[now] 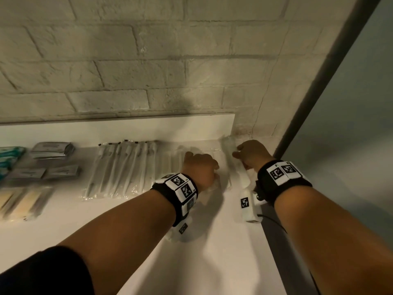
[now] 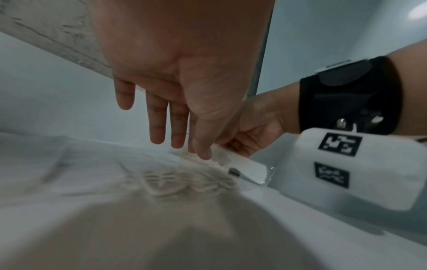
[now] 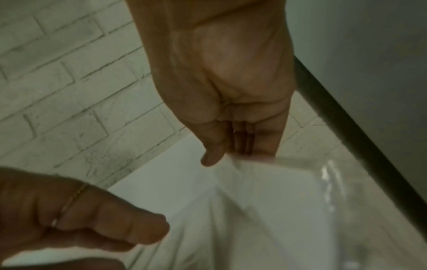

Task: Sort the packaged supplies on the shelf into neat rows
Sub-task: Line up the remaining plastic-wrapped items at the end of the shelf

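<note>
On the white shelf (image 1: 212,262) my left hand (image 1: 200,167) hovers with straight fingers (image 2: 157,127) over a row of clear packets (image 1: 174,158), its thumb tip touching them (image 2: 184,179). To the right, at the shelf's end, my right hand (image 1: 248,154) pinches the edge of another clear packet (image 1: 231,167) with a white item inside (image 2: 249,168). In the right wrist view the thumb and fingers of that right hand (image 3: 231,151) close on the packet's top edge (image 3: 277,191). The packet is tilted up off the shelf.
Left of the hands lies a row of long white items in clear sleeves (image 1: 121,169), then grey sachets (image 1: 51,150), teal packs (image 1: 10,154) and beige packs (image 1: 23,203). A brick wall (image 1: 148,60) backs the shelf. A dark post (image 1: 319,88) runs past its right edge.
</note>
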Available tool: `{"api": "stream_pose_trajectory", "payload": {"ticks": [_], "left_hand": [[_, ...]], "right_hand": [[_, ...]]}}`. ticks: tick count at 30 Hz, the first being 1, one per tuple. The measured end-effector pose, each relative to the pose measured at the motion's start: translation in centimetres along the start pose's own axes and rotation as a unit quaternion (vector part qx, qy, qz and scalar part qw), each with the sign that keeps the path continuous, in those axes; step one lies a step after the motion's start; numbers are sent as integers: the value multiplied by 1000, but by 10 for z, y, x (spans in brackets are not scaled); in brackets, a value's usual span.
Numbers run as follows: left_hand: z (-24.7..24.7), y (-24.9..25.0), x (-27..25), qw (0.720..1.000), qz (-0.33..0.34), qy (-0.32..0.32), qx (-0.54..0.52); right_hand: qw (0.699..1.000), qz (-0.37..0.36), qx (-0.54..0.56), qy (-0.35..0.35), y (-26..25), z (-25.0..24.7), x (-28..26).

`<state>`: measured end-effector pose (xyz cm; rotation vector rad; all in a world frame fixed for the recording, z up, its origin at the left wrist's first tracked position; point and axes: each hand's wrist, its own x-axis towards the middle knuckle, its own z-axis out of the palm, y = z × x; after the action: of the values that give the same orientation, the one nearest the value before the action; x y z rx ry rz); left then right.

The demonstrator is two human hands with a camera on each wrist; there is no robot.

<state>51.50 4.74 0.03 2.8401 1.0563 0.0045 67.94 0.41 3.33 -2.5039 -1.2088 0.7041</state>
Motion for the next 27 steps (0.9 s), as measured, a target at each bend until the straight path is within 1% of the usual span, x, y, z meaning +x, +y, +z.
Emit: {"api": "stream_pose_trajectory", "payload": {"ticks": [1,2,4,6,8,14,17,22,27], "left_hand": [[0,4,3,1000,7,5,0],[1,8,4,1000,13,0,4],[3,14,7,999,19,-24,21],[6,18,7,998,22,-46,39],[8,19,8,998,20,-45,45],[11,21,10,999,1,-49,23],[9,21,9,999,-1,-50,19],[7,22,7,999,-9,-52,12],[5,22,6,998,-14,-59,5]], "right_hand": [[1000,1,23,-6,2,0,0],[1000,-4,21,-9,4,1,1],[1000,-20,-17,-16,9,4,3],[992,-59,-104,-38,12,5,-2],[978,-105,-172,-51,17,6,-6],[980,-126,-141,-56,28,5,-7],[972,-136,-174,-77,29,4,-8],[962,-142,-217,-82,25,3,-7],[963,-146,-209,-83,27,4,-9]]}}
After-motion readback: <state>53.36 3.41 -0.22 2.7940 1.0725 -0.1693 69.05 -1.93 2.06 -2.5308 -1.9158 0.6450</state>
